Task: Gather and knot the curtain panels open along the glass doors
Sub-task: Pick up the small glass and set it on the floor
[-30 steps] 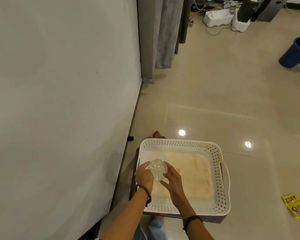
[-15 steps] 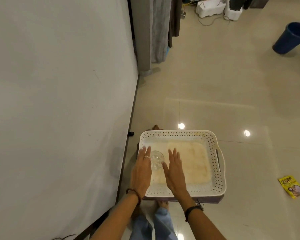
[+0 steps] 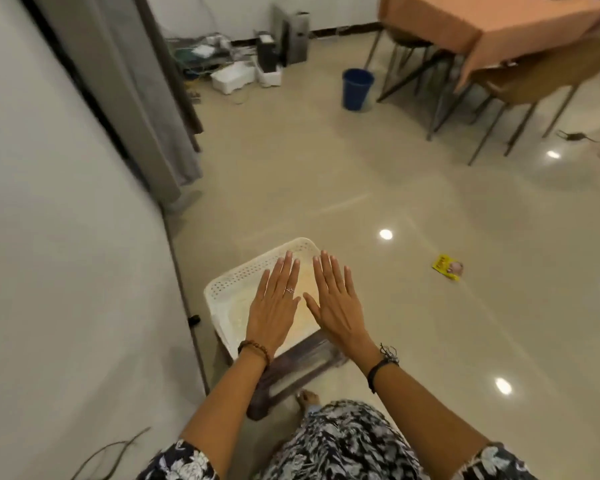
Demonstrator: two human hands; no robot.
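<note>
Grey curtain panels (image 3: 142,109) hang at the far left beside a dark door frame, well ahead of me. My left hand (image 3: 274,303) and my right hand (image 3: 336,303) are held flat, palms down, fingers straight, side by side above a white perforated basket (image 3: 229,282) that sits on a low dark stool (image 3: 291,368) next to the white wall. Neither hand holds anything. The basket's inside is mostly hidden behind my hands.
A blue bucket (image 3: 357,89) stands mid-floor ahead. White boxes and cables (image 3: 236,76) lie near the far wall. A table with an orange cloth (image 3: 482,19) and chairs (image 3: 520,88) fill the upper right. A yellow packet (image 3: 447,267) lies on the tiles.
My hands let go of a clear round object in the basket and now hover flat and empty. The view swung up and right, bringing the table and chairs into sight.
</note>
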